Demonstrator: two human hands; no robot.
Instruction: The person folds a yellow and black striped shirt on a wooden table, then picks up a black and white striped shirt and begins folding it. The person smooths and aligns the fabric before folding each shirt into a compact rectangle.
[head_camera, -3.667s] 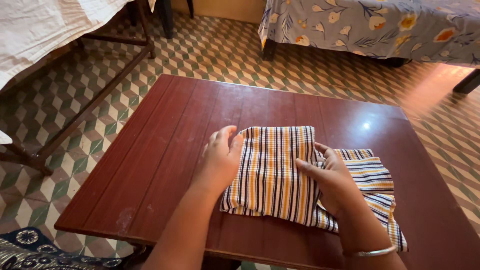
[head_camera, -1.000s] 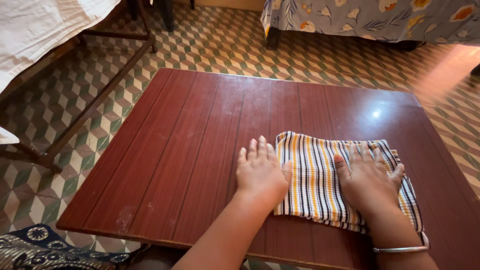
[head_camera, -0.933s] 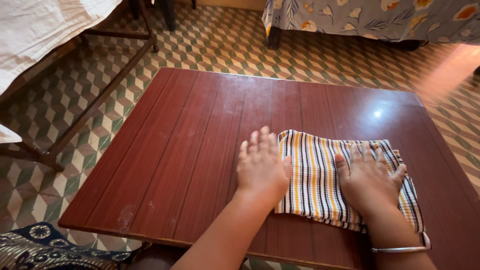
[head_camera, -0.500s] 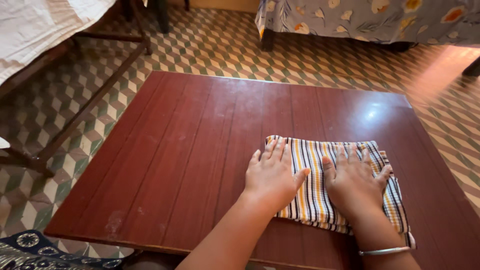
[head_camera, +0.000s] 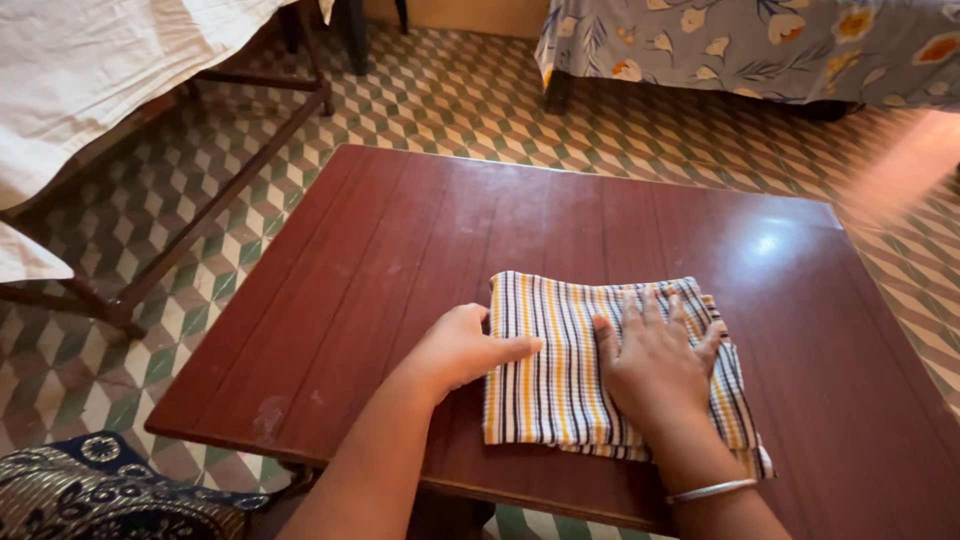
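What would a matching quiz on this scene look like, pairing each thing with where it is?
Things:
1. right hand
2. left hand
3. striped cloth
4. bangle

Places:
A. lying folded on the brown table
B. around the right wrist
C. flat on top of the cloth
D. at the cloth's left edge, thumb on it

Pairs: 1-C, 2-D, 3-A, 4-B

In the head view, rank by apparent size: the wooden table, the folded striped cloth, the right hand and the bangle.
1. Wooden table, by far the largest.
2. Folded striped cloth.
3. Right hand, lying flat on the cloth and covering only part of it.
4. Bangle, a thin silver band on the right wrist.
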